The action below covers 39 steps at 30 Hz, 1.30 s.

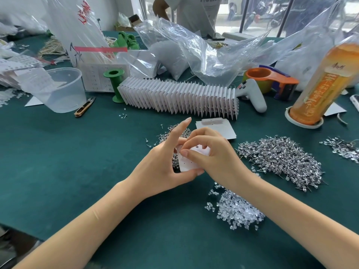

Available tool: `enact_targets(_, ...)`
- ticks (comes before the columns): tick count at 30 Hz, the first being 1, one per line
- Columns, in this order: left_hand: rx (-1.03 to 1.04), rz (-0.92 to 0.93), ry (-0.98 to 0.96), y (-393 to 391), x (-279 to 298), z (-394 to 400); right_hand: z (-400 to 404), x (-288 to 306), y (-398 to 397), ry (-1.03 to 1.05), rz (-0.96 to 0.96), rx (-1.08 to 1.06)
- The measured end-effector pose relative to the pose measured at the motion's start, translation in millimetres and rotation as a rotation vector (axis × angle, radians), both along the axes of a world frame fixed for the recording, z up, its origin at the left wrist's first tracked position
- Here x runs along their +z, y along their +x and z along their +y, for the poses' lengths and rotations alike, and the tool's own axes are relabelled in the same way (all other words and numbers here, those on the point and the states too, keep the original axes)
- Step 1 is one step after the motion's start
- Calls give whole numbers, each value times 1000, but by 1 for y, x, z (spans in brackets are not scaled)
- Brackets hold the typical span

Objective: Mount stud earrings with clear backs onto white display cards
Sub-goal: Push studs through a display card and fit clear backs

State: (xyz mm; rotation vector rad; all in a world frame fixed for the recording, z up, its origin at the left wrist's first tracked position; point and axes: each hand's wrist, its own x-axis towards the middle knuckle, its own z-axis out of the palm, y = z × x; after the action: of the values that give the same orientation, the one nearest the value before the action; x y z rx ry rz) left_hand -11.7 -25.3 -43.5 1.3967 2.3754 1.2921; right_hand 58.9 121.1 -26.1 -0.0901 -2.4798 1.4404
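1. Left hand (165,164) holds a white display card (189,162) from below & the left side; thumb curls under the card's near edge, index finger sticks out straight, pointing up and away.
2. Right hand (209,152) pinches at the card's top face, thumb and fingertips bunched over it. What sits between them is too small to tell. One stud earring (197,146) shows on the card near its far edge; rows of small holes visible on the rest.
3. Both hands meet over the green desk (77,162), card tilted toward the camera.
4. Just behind the left hand, partly hidden by it: a pile of loose studs (171,133).
5. Right of the right hand: a much bigger pile of silver studs (281,160), and a smaller heap (343,148) farther right.
6. Under & near the right forearm: a pile of clear backs (237,212).
7. Just past the right hand: a few blank cards (223,129) lying flat.
8. Farther back: a long row of finished cards (178,98) standing on edge, fanned out.
9. Far left of the hands: clear plastic tub (58,90), thread snips (84,106), green spool (114,84).
10. Far right: orange drink bottle (320,84), tape dispenser (272,80), white game controller (252,94).
11. Behind all: crumpled plastic bags (194,47).
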Motion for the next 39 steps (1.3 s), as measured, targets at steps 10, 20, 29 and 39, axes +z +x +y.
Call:
enact_targets(10,2,15,10,-2,-1,0,0,2,1,16,-16,-18)
enact_targets(20,18,21,2,-3,-2,-1,1,1,3,63,54,-73)
enact_targets(29,161,63,21,-19,0,-8,35,23,3,21,-51,64)
enact_targets(39,234,92,14,-28,-1,-12,20,3,7,578,-204,72)
